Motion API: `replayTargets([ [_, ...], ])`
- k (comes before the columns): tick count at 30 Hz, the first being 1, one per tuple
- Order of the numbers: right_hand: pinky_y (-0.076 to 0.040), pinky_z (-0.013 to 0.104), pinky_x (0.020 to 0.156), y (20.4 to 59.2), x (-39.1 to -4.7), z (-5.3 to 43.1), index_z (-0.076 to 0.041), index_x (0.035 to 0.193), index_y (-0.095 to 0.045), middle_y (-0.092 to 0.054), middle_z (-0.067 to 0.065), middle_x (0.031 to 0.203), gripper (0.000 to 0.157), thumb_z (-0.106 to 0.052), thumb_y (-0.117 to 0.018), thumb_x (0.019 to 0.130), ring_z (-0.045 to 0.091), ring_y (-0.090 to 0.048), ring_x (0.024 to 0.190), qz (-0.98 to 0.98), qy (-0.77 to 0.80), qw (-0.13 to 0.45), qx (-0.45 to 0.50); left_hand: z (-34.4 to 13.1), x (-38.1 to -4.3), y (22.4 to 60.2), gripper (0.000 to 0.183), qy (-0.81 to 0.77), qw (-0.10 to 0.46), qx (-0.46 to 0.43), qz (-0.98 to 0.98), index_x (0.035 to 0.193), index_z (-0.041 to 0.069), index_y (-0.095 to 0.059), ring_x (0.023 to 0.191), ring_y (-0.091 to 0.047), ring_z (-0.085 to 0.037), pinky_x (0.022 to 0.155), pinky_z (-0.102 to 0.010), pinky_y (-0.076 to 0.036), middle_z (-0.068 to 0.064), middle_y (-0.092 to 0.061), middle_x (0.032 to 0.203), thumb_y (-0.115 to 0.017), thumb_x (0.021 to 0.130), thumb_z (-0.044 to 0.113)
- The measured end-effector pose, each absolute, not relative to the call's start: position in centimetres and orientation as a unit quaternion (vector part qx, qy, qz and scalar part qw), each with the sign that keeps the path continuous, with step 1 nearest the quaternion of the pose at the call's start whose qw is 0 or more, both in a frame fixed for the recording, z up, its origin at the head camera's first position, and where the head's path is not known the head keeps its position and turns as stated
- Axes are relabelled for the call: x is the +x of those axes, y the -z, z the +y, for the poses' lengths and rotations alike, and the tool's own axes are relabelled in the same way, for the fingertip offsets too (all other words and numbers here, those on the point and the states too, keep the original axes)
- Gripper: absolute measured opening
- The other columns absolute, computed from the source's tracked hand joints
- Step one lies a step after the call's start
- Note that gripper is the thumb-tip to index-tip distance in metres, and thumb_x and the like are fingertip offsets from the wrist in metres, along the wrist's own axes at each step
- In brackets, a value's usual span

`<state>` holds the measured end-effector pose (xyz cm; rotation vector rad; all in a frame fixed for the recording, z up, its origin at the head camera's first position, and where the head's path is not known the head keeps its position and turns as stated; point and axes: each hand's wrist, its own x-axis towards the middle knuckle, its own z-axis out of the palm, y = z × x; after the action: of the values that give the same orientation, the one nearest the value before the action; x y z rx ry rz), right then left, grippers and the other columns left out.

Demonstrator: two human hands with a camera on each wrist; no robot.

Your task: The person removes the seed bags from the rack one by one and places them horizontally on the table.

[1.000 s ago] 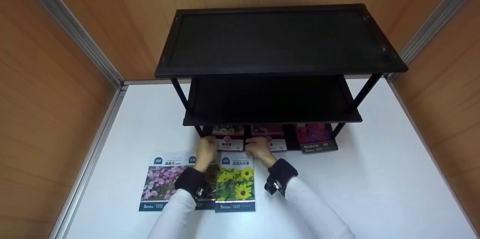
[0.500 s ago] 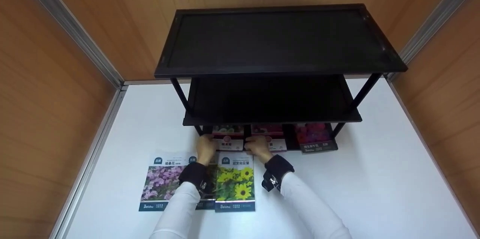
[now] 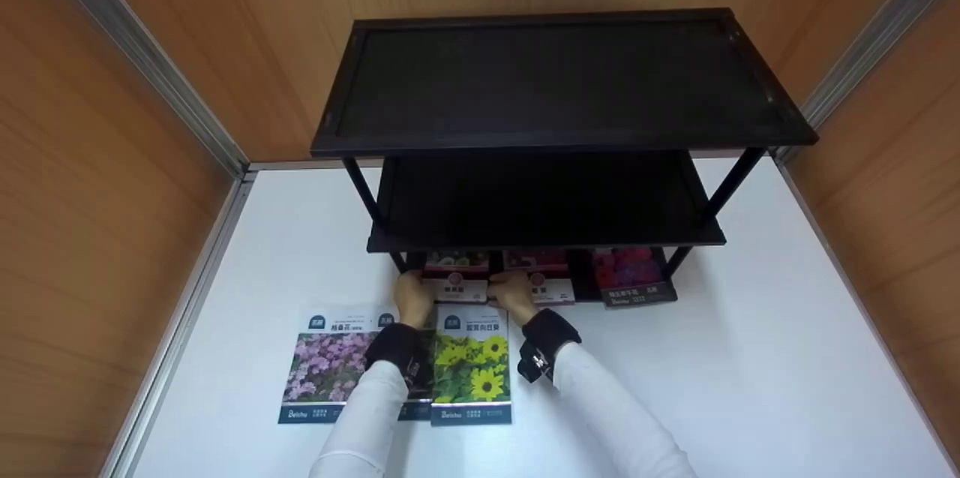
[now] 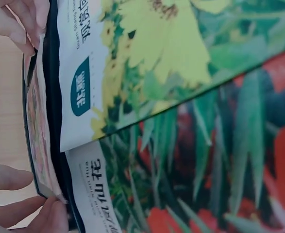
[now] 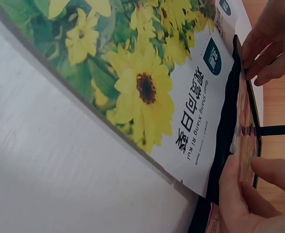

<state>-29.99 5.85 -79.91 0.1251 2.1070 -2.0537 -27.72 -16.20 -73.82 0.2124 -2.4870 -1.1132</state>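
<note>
A seed packet (image 3: pixel 459 290) with a pale label and pink band lies on the bottom shelf at its left end, its far part hidden under the middle shelf. My left hand (image 3: pixel 413 299) pinches its left edge; in the left wrist view thumb and fingers (image 4: pixel 56 213) meet at its corner. On its opposite edge, my right hand (image 3: pixel 513 294) pinches with thumb and bent fingers (image 5: pixel 232 187). Beside that hand lies a similar pink packet (image 3: pixel 553 292). Farther right, a dark-labelled packet with red flowers (image 3: pixel 634 283) juts slightly over the shelf's front.
A black rack (image 3: pixel 562 80) with stacked shelves stands on the white table (image 3: pixel 750 373). In front lie a sunflower packet (image 3: pixel 472 373), a pink-flower packet (image 3: pixel 322 373) and, partly under my left arm, a red-flower packet (image 4: pixel 181 170). Wood-grain walls (image 3: pixel 112 185) enclose the table.
Both hands stay at the left packet, with only slight shifts of the fingers. The left wrist has swung a little to the right and the right wrist a little to the left.
</note>
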Motion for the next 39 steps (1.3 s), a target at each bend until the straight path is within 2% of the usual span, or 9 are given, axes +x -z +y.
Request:
replayTargets([
  [1,-0.052,0.036,0.057,76.2,-28.4,5.7,0.001,0.108,-0.06,-0.06,0.014,0.103,0.038,-0.001,-0.061,0.07,0.023,-0.062,0.075,0.716,0.691,0.095,0.039,-16.7,-28.7,76.1,0.021,0.393,0.216,0.077,-0.89,0.054,0.019,-0.054,0.046,-0.041,-0.017,0.04,-0.032,-0.029,-0.002,-0.055,0.056,-0.048,0.071,0.009],
  [2,-0.052,0.036,0.059,75.0,-28.0,5.6,0.003,0.107,-0.06,-0.06,0.015,0.103,0.038,0.0,-0.06,0.07,0.023,-0.062,0.075,0.719,0.687,0.093,0.041,-15.9,-27.6,73.6,0.018,0.394,0.205,0.082,-0.892,0.056,0.013,-0.057,0.048,-0.044,-0.02,0.042,-0.035,-0.032,-0.009,-0.058,0.06,-0.048,0.07,0.005],
  [9,-0.052,0.034,0.055,84.4,-31.9,5.6,-0.011,0.096,-0.067,-0.064,0.006,0.095,0.038,-0.003,-0.068,0.059,0.019,-0.064,0.069,0.717,0.688,0.084,0.075,-15.7,-27.0,73.1,0.021,0.406,0.192,0.11,-0.887,0.054,0.012,-0.057,0.049,-0.042,-0.017,0.042,-0.031,-0.028,-0.01,-0.058,0.061,-0.047,0.07,0.001],
  [16,-0.051,0.036,0.052,90.5,-34.6,5.3,-0.006,0.101,-0.066,-0.065,0.01,0.087,0.043,-0.002,-0.071,0.058,0.022,-0.064,0.064,0.735,0.673,0.06,0.06,-16.5,-26.9,74.0,0.016,0.498,0.166,0.111,-0.844,0.069,0.0,-0.066,0.048,-0.034,-0.021,0.044,-0.033,-0.023,-0.01,-0.052,0.057,-0.05,0.073,0.001],
  [19,-0.051,0.038,0.055,91.2,-35.0,5.4,-0.003,0.103,-0.064,-0.065,0.014,0.086,0.045,0.003,-0.069,0.059,0.025,-0.064,0.066,0.719,0.688,0.07,0.067,-16.2,-26.1,72.8,0.016,0.511,0.171,0.112,-0.835,0.059,0.003,-0.061,0.044,-0.031,-0.017,0.042,-0.031,-0.022,-0.005,-0.047,0.05,-0.049,0.067,0.0],
  [23,-0.051,0.037,0.056,89.6,-34.5,5.7,-0.007,0.101,-0.065,-0.064,0.014,0.081,0.045,0.004,-0.067,0.058,0.024,-0.062,0.065,0.699,0.707,0.087,0.068,-16.1,-25.9,72.7,0.016,0.514,0.179,0.11,-0.831,0.057,0.006,-0.063,0.041,-0.03,-0.013,0.04,-0.026,-0.023,0.0,-0.048,0.048,-0.049,0.064,0.0],
  [26,-0.051,0.034,0.056,85.9,-33.0,6.0,-0.01,0.096,-0.066,-0.064,0.011,0.077,0.041,0.002,-0.069,0.058,0.02,-0.061,0.063,0.683,0.723,0.089,0.054,-16.2,-26.1,72.9,0.02,0.528,0.158,0.124,-0.825,0.074,0.004,-0.069,0.044,-0.041,-0.013,0.043,-0.026,-0.031,-0.003,-0.057,0.059,-0.052,0.067,-0.002],
  [30,-0.051,0.032,0.057,80.2,-30.4,6.2,-0.005,0.101,-0.064,-0.064,0.01,0.077,0.039,0.002,-0.067,0.063,0.018,-0.06,0.065,0.675,0.732,0.082,0.042,-16.4,-26.1,73.0,0.026,0.559,0.137,0.121,-0.809,0.09,0.002,-0.069,0.054,-0.05,-0.017,0.049,-0.028,-0.037,-0.012,-0.065,0.078,-0.052,0.07,-0.002],
  [39,-0.05,0.036,0.064,71.2,-26.4,7.1,0.003,0.107,-0.06,-0.062,0.016,0.079,0.036,0.004,-0.064,0.071,0.021,-0.059,0.07,0.667,0.736,0.102,0.05,-15.9,-25.8,72.8,0.026,0.578,0.126,0.121,-0.797,0.095,0.002,-0.068,0.08,-0.059,-0.027,0.062,-0.033,-0.046,-0.016,-0.064,0.09,-0.06,0.071,0.003],
])
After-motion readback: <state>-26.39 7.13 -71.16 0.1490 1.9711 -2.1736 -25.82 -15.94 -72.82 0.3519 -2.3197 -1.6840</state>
